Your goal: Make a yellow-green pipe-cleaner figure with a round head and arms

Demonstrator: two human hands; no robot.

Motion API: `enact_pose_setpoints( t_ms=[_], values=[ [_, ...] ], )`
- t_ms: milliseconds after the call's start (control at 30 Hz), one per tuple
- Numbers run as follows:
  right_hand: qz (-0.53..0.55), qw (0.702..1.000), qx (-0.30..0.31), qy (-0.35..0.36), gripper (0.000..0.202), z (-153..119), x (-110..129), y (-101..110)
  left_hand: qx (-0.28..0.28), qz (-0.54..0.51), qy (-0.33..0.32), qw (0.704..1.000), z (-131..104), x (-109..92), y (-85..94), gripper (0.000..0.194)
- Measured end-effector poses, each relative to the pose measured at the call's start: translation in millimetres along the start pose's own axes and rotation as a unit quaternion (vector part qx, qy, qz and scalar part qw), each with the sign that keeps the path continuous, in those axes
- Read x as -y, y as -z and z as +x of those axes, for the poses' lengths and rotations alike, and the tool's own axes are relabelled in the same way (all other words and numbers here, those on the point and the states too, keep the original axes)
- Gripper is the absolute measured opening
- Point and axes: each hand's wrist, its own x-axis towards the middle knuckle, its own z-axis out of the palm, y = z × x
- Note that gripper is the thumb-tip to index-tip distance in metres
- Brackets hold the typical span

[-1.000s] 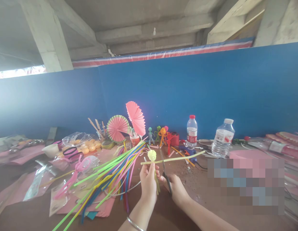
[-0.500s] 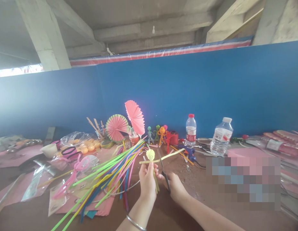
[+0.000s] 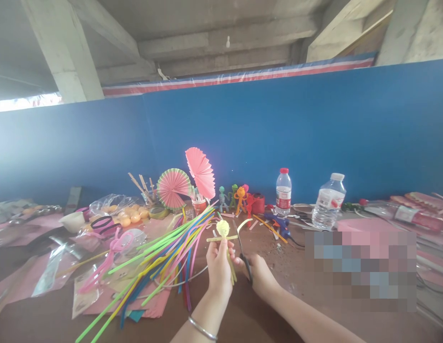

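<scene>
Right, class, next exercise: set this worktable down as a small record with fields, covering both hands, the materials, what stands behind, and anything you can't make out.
Left hand: holds yellow figure, round head up
Right hand: holds scissors, blades near the figure's crosswise strip
Left of hands: bundle of coloured stems
Behind: small figures, including an orange one
Paper fans: pink; pink with green edge
Bottles: red-capped; white-capped
Unclear: pixelated patch, right
</scene>
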Motion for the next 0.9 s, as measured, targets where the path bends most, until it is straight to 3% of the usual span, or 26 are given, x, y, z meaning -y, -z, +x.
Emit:
enact_pose_setpoints(
  t_ms=[267,433,900],
  values=[
    [0.085,0.995,0.055,0.009,0.059,-1.6,-4.8,0.5,0.0,0.027,-0.029,0.999,-0.7,-2.5,0.1,0.025],
    [0.111,0.992,0.058,0.023,0.06,-0.4,-6.6,-0.6,0.013,0.037,-0.03,0.999,-0.6,-2.4,-0.6,0.025],
    [0.058,0.997,0.031,0.03,0.055,-1.1,-11.7,-1.4,0.011,0.033,-0.023,0.999,2.4,-2.2,0.2,0.025]
  ],
)
